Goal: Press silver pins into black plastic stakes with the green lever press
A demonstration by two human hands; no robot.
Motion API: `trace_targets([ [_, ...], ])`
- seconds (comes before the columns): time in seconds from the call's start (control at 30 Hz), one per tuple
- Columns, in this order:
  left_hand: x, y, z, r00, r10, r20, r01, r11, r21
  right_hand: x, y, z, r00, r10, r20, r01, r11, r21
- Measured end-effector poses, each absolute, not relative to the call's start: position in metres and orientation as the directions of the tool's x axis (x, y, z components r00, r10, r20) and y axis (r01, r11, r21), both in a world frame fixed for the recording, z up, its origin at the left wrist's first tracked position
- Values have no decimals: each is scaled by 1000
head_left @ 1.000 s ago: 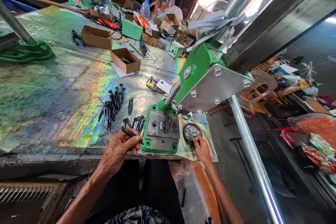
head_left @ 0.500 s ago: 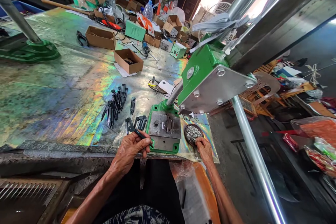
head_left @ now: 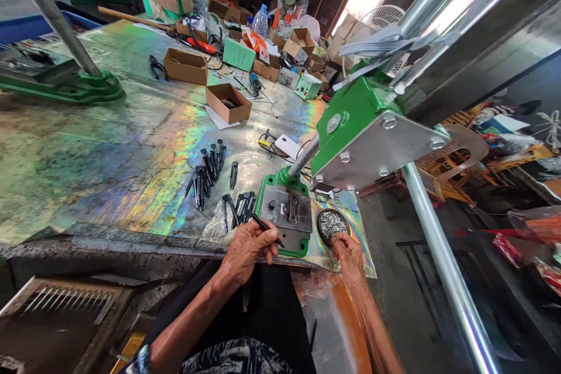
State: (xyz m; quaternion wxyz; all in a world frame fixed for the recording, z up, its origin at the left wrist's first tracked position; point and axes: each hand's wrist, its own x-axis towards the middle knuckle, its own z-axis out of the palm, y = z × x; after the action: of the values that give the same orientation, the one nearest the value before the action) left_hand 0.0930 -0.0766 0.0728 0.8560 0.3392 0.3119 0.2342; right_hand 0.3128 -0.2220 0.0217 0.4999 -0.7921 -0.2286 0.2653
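My left hand [head_left: 250,246] is closed on a slim black hinged tool part [head_left: 262,223], which points down to the right in front of the press. Near it, a metal plate [head_left: 280,210] with a small fixture lies on the green press base [head_left: 301,249]. My right hand [head_left: 350,258] pinches at the front edge of a round dark dish [head_left: 320,232] filled with small silvery rivet-like pieces [head_left: 333,224]. Whatever is between those fingertips is hidden. Several similar black parts [head_left: 239,208] lie left of the base, with another pile [head_left: 205,178] farther back.
The green press head [head_left: 350,123] and its steel post [head_left: 442,257] rise at the right. Open cardboard boxes [head_left: 239,115], a white card [head_left: 288,146] with a cable, and a green control box [head_left: 308,86] stand farther back. Another press base [head_left: 103,89] is at left.
My left hand has moved right with the black part, closer to the press base. My right hand stays at the dish, its fingers slightly farther over the rim. The whole view has shifted a little.
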Motion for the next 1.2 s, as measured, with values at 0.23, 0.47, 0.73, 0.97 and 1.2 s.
trace_targets([
  [0.23, 110, -81, 72, 707, 575, -413, -286, 765, 577, 233, -195, 80, 491, 836, -245, -22, -269, -963],
  [0.47, 113, -83, 73, 744, 524, -415, -283, 809, 515, 216, -190, 95, 439, 869, -227, 54, -277, -959],
  [0.73, 116, -84, 72, 754, 517, -406, -287, 814, 505, 218, -189, 97, 436, 870, -230, 72, -288, -955],
  [0.97, 118, -84, 69, 753, 516, -409, -271, 809, 522, 222, -192, 87, 424, 877, -226, 91, -290, -953],
  [1.2, 118, -85, 69, 723, 573, -386, -271, 749, 605, 225, -193, 85, 418, 892, -175, 245, -296, -923],
])
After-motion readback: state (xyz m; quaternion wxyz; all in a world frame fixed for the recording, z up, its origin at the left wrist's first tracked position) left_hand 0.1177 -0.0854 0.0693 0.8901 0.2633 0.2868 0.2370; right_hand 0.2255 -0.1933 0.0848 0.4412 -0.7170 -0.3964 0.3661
